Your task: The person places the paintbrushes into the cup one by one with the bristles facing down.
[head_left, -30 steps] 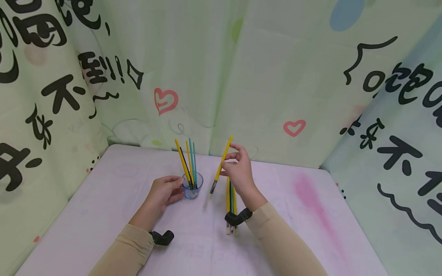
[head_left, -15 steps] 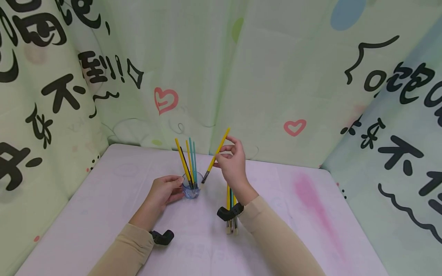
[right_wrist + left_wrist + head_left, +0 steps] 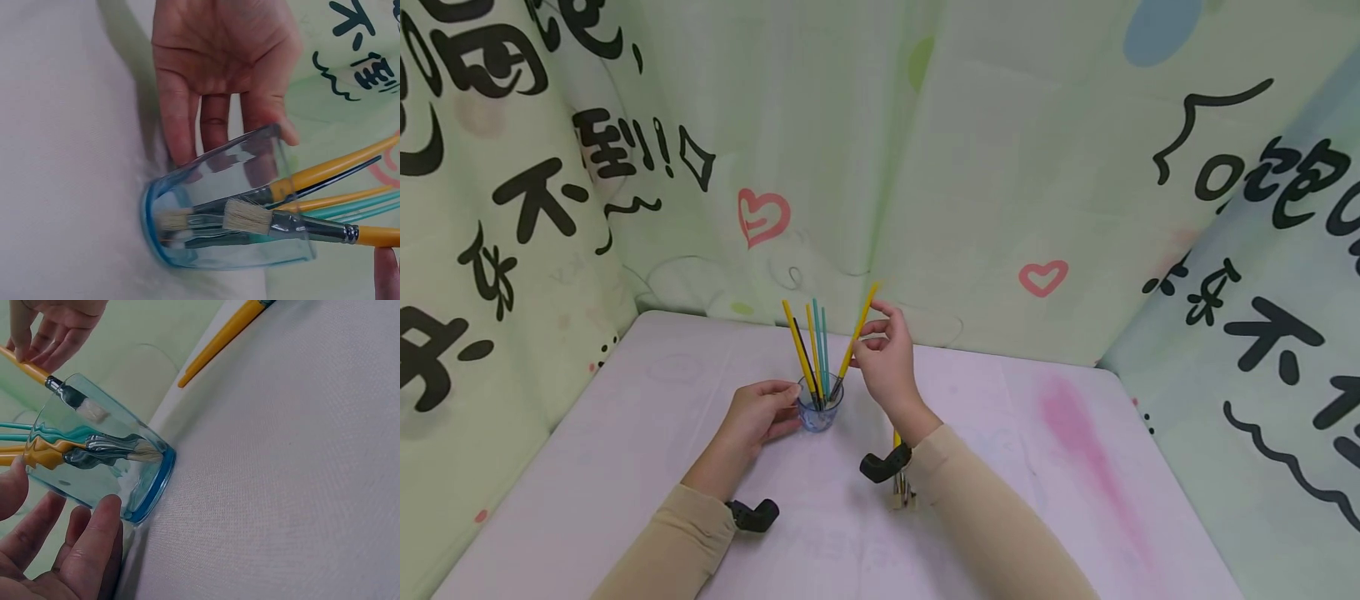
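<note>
We hold a clear cup and a yellow brush
Our left hand grips the cup in its fingers, upright on the tabletop with 5 handles rising from it; beside it, our right hand pinches the tilted yellow brush, bristles within the rim; farther right, more brushes lie partly hidden
</note>
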{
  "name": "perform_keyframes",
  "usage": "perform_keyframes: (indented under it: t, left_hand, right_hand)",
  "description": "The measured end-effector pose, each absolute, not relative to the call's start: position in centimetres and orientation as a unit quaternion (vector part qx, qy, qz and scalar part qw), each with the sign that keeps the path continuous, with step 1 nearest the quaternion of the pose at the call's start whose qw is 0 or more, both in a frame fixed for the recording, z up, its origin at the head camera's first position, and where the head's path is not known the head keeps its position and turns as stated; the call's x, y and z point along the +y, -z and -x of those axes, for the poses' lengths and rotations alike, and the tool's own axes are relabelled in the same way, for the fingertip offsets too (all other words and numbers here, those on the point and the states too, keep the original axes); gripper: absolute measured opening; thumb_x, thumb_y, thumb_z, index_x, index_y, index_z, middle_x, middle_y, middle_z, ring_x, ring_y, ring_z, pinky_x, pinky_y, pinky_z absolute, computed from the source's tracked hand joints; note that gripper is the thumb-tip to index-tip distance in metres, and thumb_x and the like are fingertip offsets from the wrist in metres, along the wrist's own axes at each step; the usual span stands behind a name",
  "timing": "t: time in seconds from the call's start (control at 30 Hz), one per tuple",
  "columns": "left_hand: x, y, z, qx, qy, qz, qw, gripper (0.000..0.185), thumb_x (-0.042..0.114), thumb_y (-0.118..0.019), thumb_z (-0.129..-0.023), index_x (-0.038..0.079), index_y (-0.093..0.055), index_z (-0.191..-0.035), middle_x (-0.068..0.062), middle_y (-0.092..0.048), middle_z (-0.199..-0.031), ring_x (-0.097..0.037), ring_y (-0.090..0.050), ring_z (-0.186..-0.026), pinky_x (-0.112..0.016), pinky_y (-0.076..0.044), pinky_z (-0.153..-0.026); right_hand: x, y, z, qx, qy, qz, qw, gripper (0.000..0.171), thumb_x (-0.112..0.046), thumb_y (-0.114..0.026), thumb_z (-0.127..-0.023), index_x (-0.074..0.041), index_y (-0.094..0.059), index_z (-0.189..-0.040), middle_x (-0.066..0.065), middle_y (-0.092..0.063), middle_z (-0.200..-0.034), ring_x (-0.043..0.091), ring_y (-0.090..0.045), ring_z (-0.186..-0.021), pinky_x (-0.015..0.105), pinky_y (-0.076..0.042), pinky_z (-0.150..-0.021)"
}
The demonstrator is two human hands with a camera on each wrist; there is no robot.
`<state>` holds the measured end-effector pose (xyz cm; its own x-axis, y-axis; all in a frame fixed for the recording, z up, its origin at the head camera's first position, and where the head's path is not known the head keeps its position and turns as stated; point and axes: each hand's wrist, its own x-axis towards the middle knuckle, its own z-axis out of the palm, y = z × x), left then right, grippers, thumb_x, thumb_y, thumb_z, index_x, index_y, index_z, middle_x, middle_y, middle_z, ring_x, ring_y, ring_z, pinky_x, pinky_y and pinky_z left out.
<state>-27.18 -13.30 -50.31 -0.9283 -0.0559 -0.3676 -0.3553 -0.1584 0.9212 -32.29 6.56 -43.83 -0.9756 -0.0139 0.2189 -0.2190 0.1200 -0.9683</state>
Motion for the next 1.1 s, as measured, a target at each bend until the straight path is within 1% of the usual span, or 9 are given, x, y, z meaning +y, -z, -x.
perform_keyframes:
  t: [0.13, 0.3, 0.6, 0.7, 0.8, 0.83, 0.93, 1.0, 1.1]
  left_hand:
    - [-13.3, 50.3, 27.2, 0.639, -0.745, 0.162, 0.102, 0.034, 0.017, -0.07, -0.106, -0.002, -0.069, -0.134, -0.013, -0.073, -0.114, -0.018, -0.071, -0.094, -0.039, -0.069, -0.091]
    - [-13.3, 50.5, 27.3, 0.636, -0.748, 0.161, 0.104, 0.034, 0.016, -0.07, -0.106, -0.003, -0.068, -0.134, -0.013, -0.073, -0.114, -0.017, -0.071, -0.093, -0.038, -0.069, -0.089]
    - [-13.3, 50.4, 27.3, 0.641, -0.743, 0.164, 0.105, 0.035, 0.018, -0.071, -0.105, -0.001, -0.069, -0.134, -0.016, -0.073, -0.12, -0.019, -0.072, -0.097, -0.04, -0.069, -0.091]
    - [-13.3, 50.4, 27.3, 0.639, -0.743, 0.166, 0.106, 0.035, 0.019, -0.071, -0.105, -0.001, -0.069, -0.134, -0.017, -0.073, -0.121, -0.019, -0.072, -0.097, -0.04, -0.069, -0.091]
    - [-13.3, 50.4, 27.4, 0.639, -0.743, 0.167, 0.108, 0.035, 0.019, -0.071, -0.105, -0.001, -0.069, -0.134, -0.017, -0.073, -0.122, -0.019, -0.072, -0.097, -0.04, -0.069, -0.091]
    - [-13.3, 50.4, 27.4, 0.638, -0.743, 0.169, 0.108, 0.035, 0.019, -0.071, -0.105, -0.001, -0.069, -0.135, -0.017, -0.073, -0.122, -0.019, -0.072, -0.097, -0.04, -0.069, -0.091]
    - [-13.3, 50.3, 27.4, 0.64, -0.741, 0.17, 0.109, 0.036, 0.02, -0.071, -0.105, 0.0, -0.069, -0.136, -0.017, -0.073, -0.124, -0.02, -0.071, -0.098, -0.039, -0.069, -0.091]
    - [-13.2, 50.3, 27.4, 0.641, -0.741, 0.17, 0.109, 0.037, 0.021, -0.072, -0.105, 0.0, -0.069, -0.136, -0.017, -0.072, -0.124, -0.02, -0.071, -0.099, -0.039, -0.069, -0.092]
    - [-13.3, 50.3, 27.3, 0.642, -0.74, 0.168, 0.107, 0.037, 0.02, -0.072, -0.105, 0.0, -0.069, -0.136, -0.017, -0.072, -0.124, -0.02, -0.071, -0.099, -0.039, -0.069, -0.092]
  right_hand:
    - [6.2, 44.6, 32.5, -0.754, -0.649, -0.078, 0.062, 0.066, 0.011, -0.064, -0.096, -0.021, -0.05, -0.152, 0.02, -0.058, -0.114, 0.019, -0.061, -0.081, 0.043, -0.071, -0.078]
    - [5.9, 45.4, 32.6, -0.767, -0.635, -0.078, 0.047, 0.066, 0.011, -0.066, -0.097, -0.022, -0.052, -0.152, 0.017, -0.059, -0.114, 0.018, -0.062, -0.082, 0.038, -0.071, -0.076]
    - [5.5, 46.3, 32.7, -0.787, -0.609, -0.087, 0.042, 0.066, 0.008, -0.067, -0.097, -0.025, -0.054, -0.153, 0.014, -0.062, -0.114, 0.02, -0.067, -0.087, 0.035, -0.07, -0.077]
    - [5.5, 46.3, 32.5, -0.796, -0.597, -0.092, 0.037, 0.061, 0.006, -0.067, -0.098, -0.023, -0.057, -0.151, 0.015, -0.067, -0.117, 0.032, -0.072, -0.094, 0.035, -0.07, -0.079]
    - [5.5, 46.5, 32.4, -0.814, -0.572, -0.096, 0.028, 0.056, 0.004, -0.065, -0.1, -0.022, -0.061, -0.15, 0.015, -0.071, -0.122, 0.04, -0.075, -0.104, 0.036, -0.07, -0.081]
    - [5.6, 46.5, 32.3, -0.819, -0.565, -0.096, 0.023, 0.055, 0.004, -0.065, -0.101, -0.022, -0.062, -0.149, 0.015, -0.072, -0.123, 0.041, -0.075, -0.106, 0.036, -0.07, -0.082]
    - [5.8, 46.6, 32.1, -0.834, -0.545, -0.09, 0.015, 0.052, 0.003, -0.064, -0.102, -0.022, -0.064, -0.148, 0.012, -0.074, -0.125, 0.034, -0.076, -0.105, 0.035, -0.07, -0.083]
    - [6.0, 46.7, 32.0, -0.835, -0.543, -0.086, 0.01, 0.053, 0.003, -0.063, -0.102, -0.021, -0.064, -0.149, 0.013, -0.074, -0.126, 0.03, -0.076, -0.104, 0.035, -0.07, -0.081]
    - [6.3, 46.9, 31.8, -0.831, -0.549, -0.082, 0.003, 0.053, 0.005, -0.063, -0.101, -0.018, -0.063, -0.149, 0.016, -0.074, -0.128, 0.03, -0.077, -0.104, 0.035, -0.07, -0.079]
